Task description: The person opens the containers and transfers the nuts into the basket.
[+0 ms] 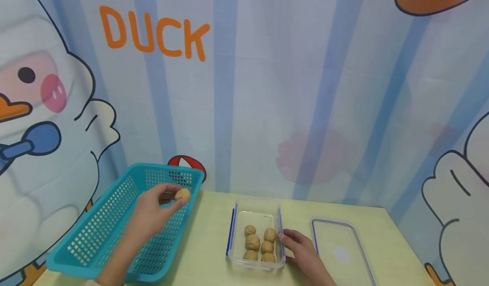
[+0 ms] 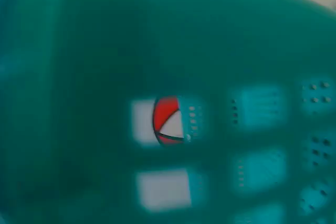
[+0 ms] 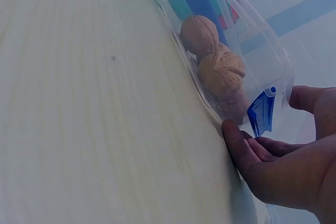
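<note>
My left hand (image 1: pixel 153 211) pinches a walnut (image 1: pixel 182 194) between thumb and fingers, above the right side of a turquoise plastic basket (image 1: pixel 126 167). Only the basket's perforated wall (image 2: pixel 105 66) fills the left wrist view, so that hand does not show there. A clear plastic food box (image 1: pixel 257 205) stands on the table, uncovered, with several walnuts (image 1: pixel 252 242) lying in its near part. My right hand (image 1: pixel 303 254) grips the box's right side, thumb at the rim. The right wrist view shows its fingers (image 3: pixel 239 145) at the lower edge, beside a blue clip (image 3: pixel 262 113).
A clear lid (image 1: pixel 340 239) with a blue-grey seal lies flat on the pale yellow table (image 1: pixel 214 218), right of the box. Behind the table hangs a striped curtain (image 1: pixel 263 86) with duck drawings. The basket takes up the table's left side.
</note>
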Tool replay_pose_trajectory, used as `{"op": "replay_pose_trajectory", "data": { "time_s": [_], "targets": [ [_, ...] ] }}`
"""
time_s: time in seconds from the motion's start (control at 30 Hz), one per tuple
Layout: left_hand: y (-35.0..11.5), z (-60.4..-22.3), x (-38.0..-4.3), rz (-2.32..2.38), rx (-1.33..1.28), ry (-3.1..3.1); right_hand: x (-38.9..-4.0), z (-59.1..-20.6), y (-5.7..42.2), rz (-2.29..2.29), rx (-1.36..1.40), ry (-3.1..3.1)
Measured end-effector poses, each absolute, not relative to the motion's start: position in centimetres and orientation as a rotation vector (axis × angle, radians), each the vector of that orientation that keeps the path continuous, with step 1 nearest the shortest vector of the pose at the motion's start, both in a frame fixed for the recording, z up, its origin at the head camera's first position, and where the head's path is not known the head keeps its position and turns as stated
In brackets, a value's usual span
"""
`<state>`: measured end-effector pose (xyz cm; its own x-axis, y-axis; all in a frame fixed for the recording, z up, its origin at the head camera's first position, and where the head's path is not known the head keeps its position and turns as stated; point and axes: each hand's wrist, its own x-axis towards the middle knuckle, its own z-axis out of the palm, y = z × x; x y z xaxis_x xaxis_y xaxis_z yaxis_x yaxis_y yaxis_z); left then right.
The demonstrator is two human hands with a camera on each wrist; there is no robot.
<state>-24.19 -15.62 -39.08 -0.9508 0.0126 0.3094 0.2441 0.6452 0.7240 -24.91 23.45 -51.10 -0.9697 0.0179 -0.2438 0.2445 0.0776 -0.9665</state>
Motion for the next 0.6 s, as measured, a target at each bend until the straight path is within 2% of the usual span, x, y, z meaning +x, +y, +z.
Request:
{"op": "replay_pose_trajectory", "data": {
  "time_s": [0.6],
  "targets": [
    [-19.0, -43.7, -26.5, -1.046, -0.025, -2.819, -24.8, -51.0, 23.4, -2.005, 0.264, 2.164]
  ]
}}
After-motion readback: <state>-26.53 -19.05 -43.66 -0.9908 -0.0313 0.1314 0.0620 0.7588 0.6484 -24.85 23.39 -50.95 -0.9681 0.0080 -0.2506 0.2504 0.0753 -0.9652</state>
